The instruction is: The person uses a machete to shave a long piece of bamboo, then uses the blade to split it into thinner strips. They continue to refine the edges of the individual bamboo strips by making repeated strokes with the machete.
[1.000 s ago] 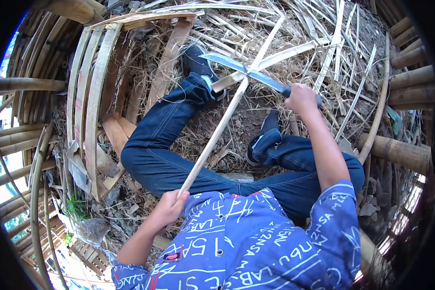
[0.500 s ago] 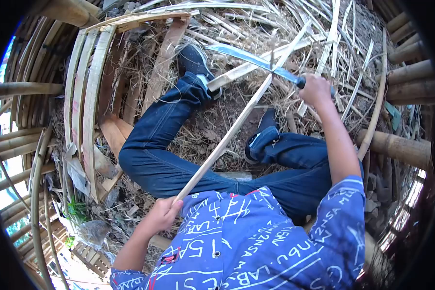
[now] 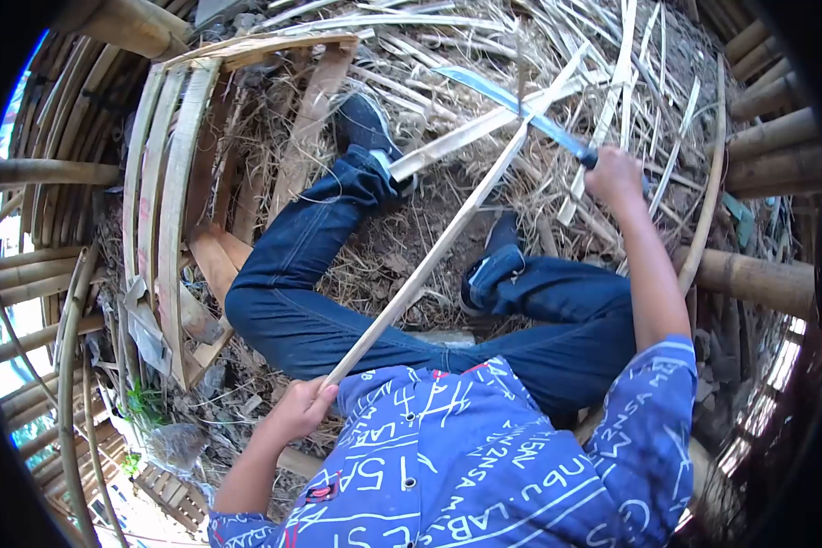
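Observation:
My left hand (image 3: 299,411) is closed around the near end of a long, pale wooden strip (image 3: 426,268), close to my shirt. The strip slants away over my thigh to the upper right. In my right hand (image 3: 616,175) is the dark handle of a machete (image 3: 557,133). Its long blade points to the upper left and crosses the strip's far end. Another pale wooden piece (image 3: 457,143) lies under the blade, with its near end beside my shoe (image 3: 367,123).
A slatted wooden crate (image 3: 175,183) stands at the left. Many thin strips (image 3: 626,68) and curly shavings cover the ground ahead. Bamboo poles (image 3: 749,279) enclose both sides. A crumpled plastic bag (image 3: 175,445) lies at the lower left.
My right hand and the machete have shifted right, drawing the blade's tip to the right and farther away. The held strip's far end has moved slightly up and right.

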Available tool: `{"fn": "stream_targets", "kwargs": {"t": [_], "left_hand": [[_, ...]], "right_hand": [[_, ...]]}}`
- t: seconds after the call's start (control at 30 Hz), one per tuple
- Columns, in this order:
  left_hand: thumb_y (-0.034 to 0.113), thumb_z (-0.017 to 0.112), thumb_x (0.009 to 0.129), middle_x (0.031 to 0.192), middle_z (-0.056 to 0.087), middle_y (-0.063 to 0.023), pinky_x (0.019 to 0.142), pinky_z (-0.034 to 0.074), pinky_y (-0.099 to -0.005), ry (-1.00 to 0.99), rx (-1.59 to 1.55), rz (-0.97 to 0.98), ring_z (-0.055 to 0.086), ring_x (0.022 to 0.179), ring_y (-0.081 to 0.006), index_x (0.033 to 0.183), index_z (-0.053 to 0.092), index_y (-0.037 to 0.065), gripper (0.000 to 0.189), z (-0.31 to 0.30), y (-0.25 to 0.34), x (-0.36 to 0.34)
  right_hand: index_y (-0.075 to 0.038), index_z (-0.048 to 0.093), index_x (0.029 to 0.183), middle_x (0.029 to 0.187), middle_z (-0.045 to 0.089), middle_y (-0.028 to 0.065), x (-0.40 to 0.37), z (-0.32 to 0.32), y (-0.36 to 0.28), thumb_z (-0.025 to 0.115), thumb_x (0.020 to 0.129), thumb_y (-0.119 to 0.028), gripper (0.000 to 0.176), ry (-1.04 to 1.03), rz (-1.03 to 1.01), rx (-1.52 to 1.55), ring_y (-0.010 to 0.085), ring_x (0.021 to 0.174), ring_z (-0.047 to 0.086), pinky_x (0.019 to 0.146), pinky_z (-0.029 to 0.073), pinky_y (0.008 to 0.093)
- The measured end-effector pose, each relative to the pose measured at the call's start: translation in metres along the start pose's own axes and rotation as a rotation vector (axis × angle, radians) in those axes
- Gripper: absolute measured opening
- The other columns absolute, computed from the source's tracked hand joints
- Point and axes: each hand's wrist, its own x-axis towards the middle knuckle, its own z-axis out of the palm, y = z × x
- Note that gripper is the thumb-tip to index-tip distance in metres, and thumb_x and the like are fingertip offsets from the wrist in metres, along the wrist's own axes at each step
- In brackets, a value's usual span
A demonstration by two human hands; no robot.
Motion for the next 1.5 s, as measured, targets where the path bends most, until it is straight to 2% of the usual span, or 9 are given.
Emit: {"fn": "stream_targets", "kwargs": {"t": [0.23,0.4,0.53,0.7,0.87,1.13,1.23,1.3,1.5], "left_hand": [[0.023,0.051,0.096,0.059,0.056,-0.0148,0.055,0.044,-0.0381,0.008,0.022,0.084,0.054,0.053,-0.0250,0.088,0.063,0.001,0.027,0.004,-0.008,0.027],[0.020,0.054,0.094,0.057,0.055,-0.0146,0.053,0.043,-0.0379,0.037,0.066,0.098,0.056,0.052,-0.0276,0.084,0.060,0.000,0.023,-0.013,-0.026,-0.010],[0.022,0.056,0.093,0.057,0.053,-0.0140,0.053,0.043,-0.0373,-0.017,0.071,0.021,0.051,0.051,-0.0277,0.084,0.059,0.000,0.024,-0.010,-0.019,-0.003],[0.022,0.056,0.094,0.058,0.054,-0.0149,0.053,0.043,-0.0380,0.024,0.102,0.005,0.053,0.052,-0.0265,0.085,0.060,0.000,0.023,-0.017,-0.018,0.000],[0.021,0.058,0.092,0.059,0.055,-0.0172,0.054,0.044,-0.0398,0.068,0.272,0.038,0.059,0.055,-0.0312,0.085,0.060,0.001,0.021,-0.023,0.014,-0.031],[0.018,0.056,0.092,0.058,0.053,-0.0174,0.052,0.043,-0.0398,-0.015,0.134,0.032,0.056,0.051,-0.0337,0.081,0.058,0.000,0.021,-0.025,-0.018,-0.002],[0.020,0.057,0.091,0.059,0.055,-0.0176,0.053,0.044,-0.0407,0.037,0.145,0.027,0.056,0.053,-0.0359,0.081,0.058,0.001,0.022,-0.037,-0.021,-0.021],[0.021,0.058,0.091,0.059,0.056,-0.0175,0.054,0.045,-0.0408,0.035,0.231,0.009,0.057,0.054,-0.0357,0.081,0.059,0.001,0.023,-0.035,0.003,-0.033],[0.022,0.056,0.092,0.058,0.056,-0.0154,0.053,0.044,-0.0384,0.046,0.137,-0.028,0.055,0.050,-0.0252,0.081,0.060,-0.001,0.026,-0.032,-0.036,-0.020]], "right_hand": [[-0.015,0.069,0.080,0.075,0.068,0.0129,-0.070,-0.032,-0.060,0.068,0.066,-0.021,0.015,-0.129,-0.352,0.199,0.0316,0.076,0.068,0.071,0.051,0.0463],[-0.012,0.071,0.089,0.089,0.070,0.0154,-0.006,-0.027,0.029,0.063,0.077,-0.021,0.017,-0.035,0.178,0.067,0.0290,0.081,0.070,0.078,0.055,0.0410],[-0.011,0.069,0.090,0.084,0.069,0.0149,-0.004,-0.025,0.030,0.065,0.074,-0.023,0.021,-0.156,0.208,0.006,0.0311,0.079,0.069,0.072,0.055,0.0436],[-0.013,0.069,0.086,0.084,0.070,0.0138,-0.053,-0.052,-0.015,0.066,0.072,-0.024,0.018,-0.165,-0.202,0.084,0.0288,0.079,0.069,0.071,0.054,0.0423],[-0.010,0.069,0.090,0.090,0.070,0.0148,-0.005,-0.025,0.082,0.066,0.074,-0.025,0.022,-0.023,0.270,-0.012,0.0300,0.084,0.069,0.075,0.055,0.0440],[-0.011,0.068,0.085,0.081,0.069,0.0146,-0.049,-0.061,0.003,0.064,0.074,-0.022,0.017,-0.132,-0.163,0.062,0.0305,0.076,0.069,0.074,0.054,0.0435],[-0.023,0.072,0.095,0.088,0.072,0.0059,-0.030,-0.045,0.046,0.065,0.076,-0.025,0.020,-0.123,0.000,-0.157,0.0206,0.085,0.070,0.075,0.055,0.0393],[-0.011,0.071,0.092,0.091,0.071,0.0149,-0.007,-0.037,0.105,0.064,0.076,-0.023,0.021,-0.114,0.340,0.014,0.0280,0.088,0.070,0.077,0.055,0.0421],[-0.007,0.067,0.090,0.087,0.069,0.0180,-0.030,-0.040,0.066,0.065,0.071,-0.022,0.025,-0.117,0.171,0.017,0.0344,0.085,0.068,0.081,0.053,0.0460]]}}
